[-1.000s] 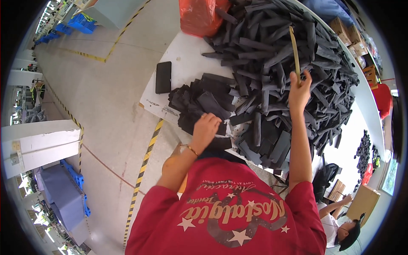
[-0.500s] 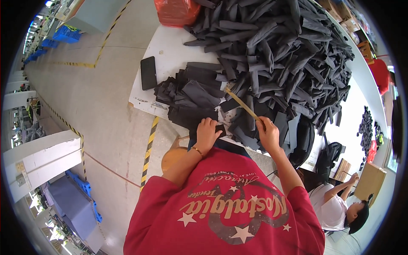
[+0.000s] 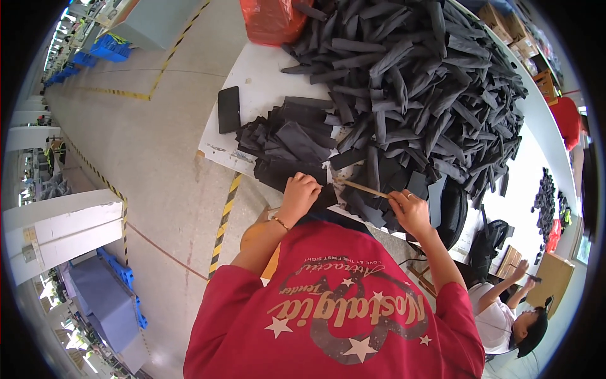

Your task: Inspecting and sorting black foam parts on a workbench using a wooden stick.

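My right hand [image 3: 411, 211] pinches one end of a slim yellowish stick [image 3: 363, 187]. The stick points left, and its far tip is close to the fingers of my left hand [image 3: 301, 196]. Those fingers are closed on a small black fabric piece [image 3: 326, 198] at the table's near edge; part of it is hidden under the hand. Just beyond lies a stack of flat black fabric pieces [image 3: 293, 142]. A big heap of dark grey fabric tubes [image 3: 416, 82] covers the table to the far right.
A phone [image 3: 229, 110] lies on the white table [image 3: 218, 142] left of the stack. Behind it sits a red plastic bag [image 3: 271, 22]. To the right are a black bag [image 3: 452, 211] and a seated co-worker [image 3: 499, 309]. A stool [image 3: 255, 237] stands under the table's near edge.
My right hand has moved slightly right and nearer to me. The stick has swung lower, bringing its tip toward my left hand. The co-worker's arms have shifted.
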